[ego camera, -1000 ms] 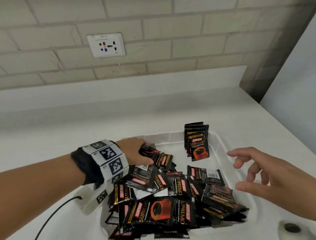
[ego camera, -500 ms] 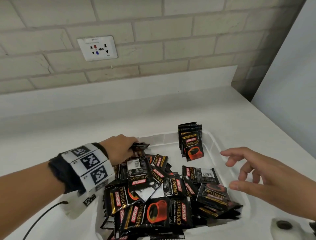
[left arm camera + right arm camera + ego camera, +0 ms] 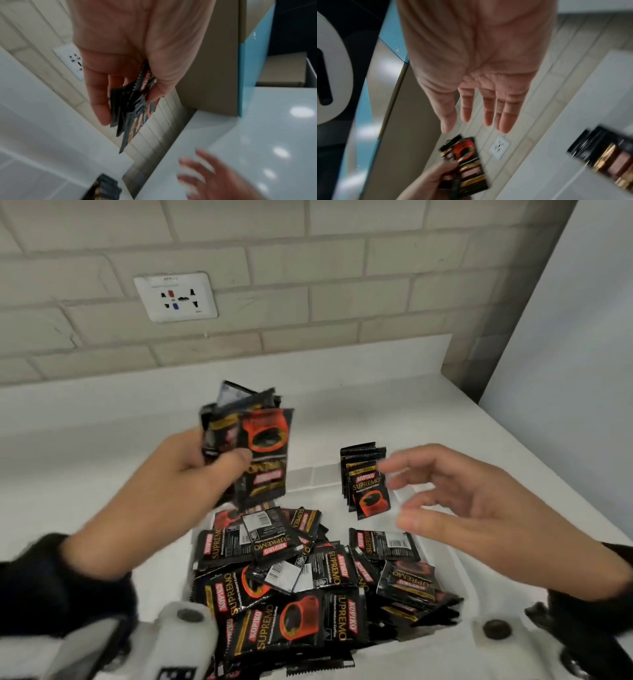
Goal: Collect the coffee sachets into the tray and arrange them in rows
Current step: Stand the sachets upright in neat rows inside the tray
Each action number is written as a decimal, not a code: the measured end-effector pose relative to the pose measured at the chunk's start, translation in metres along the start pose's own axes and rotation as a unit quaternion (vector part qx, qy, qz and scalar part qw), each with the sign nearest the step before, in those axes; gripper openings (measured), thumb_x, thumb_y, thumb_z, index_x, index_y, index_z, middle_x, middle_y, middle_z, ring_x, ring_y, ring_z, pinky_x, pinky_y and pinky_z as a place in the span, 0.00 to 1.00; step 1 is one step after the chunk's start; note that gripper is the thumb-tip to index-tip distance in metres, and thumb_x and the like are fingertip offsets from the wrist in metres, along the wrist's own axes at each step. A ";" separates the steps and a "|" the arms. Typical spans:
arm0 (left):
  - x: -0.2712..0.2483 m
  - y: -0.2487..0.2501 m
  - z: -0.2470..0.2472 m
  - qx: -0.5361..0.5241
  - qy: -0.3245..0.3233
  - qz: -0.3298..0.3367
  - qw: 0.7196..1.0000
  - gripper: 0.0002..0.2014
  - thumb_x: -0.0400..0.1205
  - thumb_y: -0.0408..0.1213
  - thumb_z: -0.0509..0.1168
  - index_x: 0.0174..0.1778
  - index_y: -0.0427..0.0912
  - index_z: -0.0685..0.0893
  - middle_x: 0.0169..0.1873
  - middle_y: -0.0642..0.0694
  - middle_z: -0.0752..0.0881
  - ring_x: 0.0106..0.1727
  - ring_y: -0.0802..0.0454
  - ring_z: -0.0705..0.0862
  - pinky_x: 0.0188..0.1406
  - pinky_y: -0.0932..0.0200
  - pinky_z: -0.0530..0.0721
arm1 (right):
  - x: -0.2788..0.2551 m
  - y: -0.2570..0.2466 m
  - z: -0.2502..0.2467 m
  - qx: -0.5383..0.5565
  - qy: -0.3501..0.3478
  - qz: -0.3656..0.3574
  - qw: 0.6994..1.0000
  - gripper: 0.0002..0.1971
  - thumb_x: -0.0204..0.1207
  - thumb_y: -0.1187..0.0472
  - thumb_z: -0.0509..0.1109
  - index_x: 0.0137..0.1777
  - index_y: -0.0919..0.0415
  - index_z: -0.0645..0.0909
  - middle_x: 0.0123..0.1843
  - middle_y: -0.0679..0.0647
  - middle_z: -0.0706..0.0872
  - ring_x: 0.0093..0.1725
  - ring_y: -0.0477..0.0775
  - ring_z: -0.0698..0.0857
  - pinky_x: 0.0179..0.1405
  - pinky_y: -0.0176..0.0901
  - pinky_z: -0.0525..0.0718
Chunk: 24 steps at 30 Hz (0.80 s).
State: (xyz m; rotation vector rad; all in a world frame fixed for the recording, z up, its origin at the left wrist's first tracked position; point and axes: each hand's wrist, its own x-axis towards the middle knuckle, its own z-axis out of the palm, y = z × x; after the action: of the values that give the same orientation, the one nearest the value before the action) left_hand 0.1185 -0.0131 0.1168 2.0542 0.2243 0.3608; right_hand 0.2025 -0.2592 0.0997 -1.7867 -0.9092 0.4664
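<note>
My left hand [image 3: 205, 467] holds a bunch of black coffee sachets [image 3: 255, 440] raised above the white tray [image 3: 308, 474]; in the left wrist view the sachets [image 3: 135, 108] are pinched between thumb and fingers. A loose pile of sachets [image 3: 301, 570] fills the near part of the tray. A neat upright stack of sachets [image 3: 366, 481] leans at the tray's far right corner. My right hand [image 3: 445, 501] hovers open beside that stack, fingers spread toward the left hand, holding nothing; its palm [image 3: 479, 81] faces the bunch [image 3: 467, 165].
The tray sits on a white countertop [image 3: 102, 457] against a brick wall with a wall socket [image 3: 175, 296]. A white panel [image 3: 565, 371] rises at the right. Wrist devices [image 3: 185, 631] crowd the bottom edge.
My left hand has lifted out of the pile with a bunch of sachets and turned upward. The right hand has moved left and up toward it.
</note>
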 end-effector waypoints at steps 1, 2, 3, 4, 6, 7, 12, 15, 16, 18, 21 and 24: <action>-0.002 0.000 0.010 0.008 -0.006 0.000 1.000 0.12 0.81 0.35 0.63 0.37 0.56 0.86 0.33 0.68 0.88 0.35 0.71 0.85 0.35 0.78 0.76 | 0.006 -0.003 0.005 0.025 -0.007 -0.008 1.000 0.25 0.58 0.39 0.74 0.58 0.31 0.77 0.62 0.33 0.80 0.62 0.36 0.80 0.54 0.33 0.83; -0.004 0.002 0.020 0.019 -0.010 0.005 1.000 0.10 0.82 0.36 0.62 0.40 0.55 0.84 0.36 0.69 0.88 0.37 0.72 0.84 0.34 0.81 0.74 | 0.012 -0.005 0.010 0.045 -0.019 -0.007 0.999 0.26 0.60 0.41 0.72 0.61 0.31 0.75 0.65 0.31 0.78 0.66 0.35 0.77 0.59 0.33 0.80; -0.006 0.004 0.031 0.030 -0.011 0.011 0.999 0.07 0.82 0.38 0.62 0.43 0.57 0.81 0.37 0.67 0.88 0.38 0.73 0.83 0.35 0.80 0.74 | 0.018 -0.006 0.015 0.057 -0.034 -0.001 0.998 0.28 0.61 0.41 0.71 0.64 0.30 0.71 0.68 0.30 0.75 0.69 0.35 0.74 0.64 0.36 0.79; -0.007 0.007 0.041 0.045 -0.016 0.020 0.999 0.05 0.82 0.42 0.62 0.47 0.60 0.79 0.38 0.64 0.88 0.38 0.72 0.83 0.38 0.77 0.76 | 0.024 -0.006 0.021 0.061 -0.046 0.003 0.997 0.32 0.61 0.40 0.70 0.68 0.31 0.67 0.72 0.30 0.71 0.72 0.36 0.72 0.68 0.40 0.76; -0.009 0.015 0.056 0.055 -0.036 0.042 0.997 0.11 0.82 0.44 0.58 0.56 0.67 0.72 0.39 0.59 0.86 0.39 0.67 0.83 0.37 0.73 0.78 | 0.032 -0.006 0.032 0.070 -0.049 0.008 0.996 0.40 0.60 0.39 0.71 0.75 0.36 0.61 0.76 0.32 0.65 0.73 0.39 0.71 0.72 0.47 0.73; -0.011 0.019 0.061 0.056 -0.051 0.054 0.996 0.15 0.83 0.42 0.57 0.58 0.69 0.68 0.39 0.60 0.84 0.39 0.67 0.82 0.36 0.77 0.77 | 0.034 -0.007 0.036 0.084 -0.040 0.011 0.996 0.42 0.60 0.41 0.73 0.75 0.39 0.60 0.76 0.34 0.66 0.70 0.40 0.73 0.71 0.47 0.74; -0.022 0.021 0.072 0.089 -0.153 0.030 0.984 0.35 0.80 0.47 0.60 0.61 0.86 0.41 0.51 0.81 0.64 0.57 0.71 0.65 0.43 0.81 0.71 | 0.033 -0.005 0.044 0.237 0.023 0.081 0.968 0.28 0.69 0.58 0.73 0.68 0.51 0.68 0.62 0.48 0.81 0.49 0.40 0.88 0.46 0.37 0.86; -0.027 0.016 0.069 0.114 -0.187 -0.011 0.976 0.42 0.79 0.53 0.59 0.71 0.73 0.28 0.73 0.76 0.50 0.74 0.72 0.49 0.68 0.72 0.62 | 0.033 0.003 0.045 0.250 0.056 0.117 0.960 0.17 0.77 0.67 0.65 0.61 0.48 0.74 0.53 0.49 0.86 0.45 0.41 0.88 0.40 0.40 0.87; -0.028 0.014 0.068 0.108 -0.187 -0.027 0.976 0.40 0.79 0.54 0.58 0.71 0.72 0.30 0.75 0.74 0.44 0.75 0.73 0.44 0.73 0.65 0.57 | 0.033 0.005 0.044 0.266 0.066 0.134 0.952 0.15 0.78 0.68 0.63 0.59 0.48 0.75 0.50 0.49 0.87 0.43 0.42 0.89 0.36 0.41 0.87; -0.026 0.010 0.067 0.050 -0.145 -0.057 0.986 0.36 0.79 0.53 0.58 0.76 0.70 0.40 0.77 0.67 0.58 0.73 0.75 0.60 0.72 0.69 0.64 | 0.033 0.007 0.039 0.333 0.073 0.169 0.925 0.12 0.79 0.70 0.62 0.57 0.54 0.77 0.51 0.55 0.87 0.41 0.50 0.90 0.30 0.46 0.88; -0.022 -0.001 0.069 -0.051 -0.039 -0.080 0.995 0.31 0.79 0.47 0.63 0.76 0.65 0.57 0.57 0.70 0.77 0.45 0.87 0.76 0.43 0.86 0.73 | 0.031 0.007 0.034 0.415 0.054 0.197 0.887 0.10 0.77 0.71 0.62 0.56 0.61 0.77 0.57 0.64 0.84 0.43 0.62 0.89 0.32 0.57 0.89; -0.022 -0.012 0.074 -0.149 -0.094 -0.111 0.978 0.32 0.67 0.56 0.65 0.70 0.59 0.72 0.55 0.59 0.87 0.54 0.70 0.83 0.60 0.68 0.77 | 0.028 0.010 0.037 0.426 0.005 0.196 0.883 0.14 0.78 0.71 0.60 0.60 0.59 0.76 0.60 0.65 0.83 0.47 0.65 0.88 0.33 0.56 0.89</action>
State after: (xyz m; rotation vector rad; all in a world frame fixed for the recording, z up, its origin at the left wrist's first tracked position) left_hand 0.1235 -0.0751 0.0689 1.7343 0.2633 0.0556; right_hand 0.1990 -0.2169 0.0794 -1.1253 -0.2267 0.9445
